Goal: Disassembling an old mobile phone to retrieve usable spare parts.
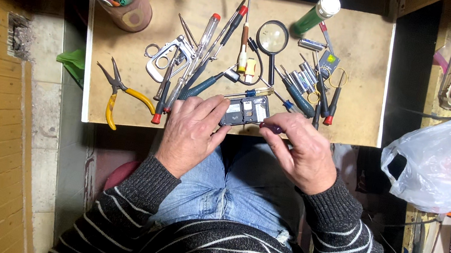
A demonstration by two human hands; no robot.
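The person sits at a small wooden surface [118,108] strewn with tools. The left hand [193,130] lies curled over the left end of a small dark opened device [246,112], fingers closed on its edge and pinning it at the near edge of the surface. The right hand [302,151] is closed around a purple-handled screwdriver [271,128], whose tip meets the right end of the device. The two hands sit near each other, with the device between them. Yellow-handled pliers [118,93] lie to the left, well apart from the hands. A magnifying glass [273,37] rests beyond the device among assorted screwdrivers [198,70]. A round holder [129,10] of pens stands at the far left corner; a green bottle [316,13] lies at the far edge.
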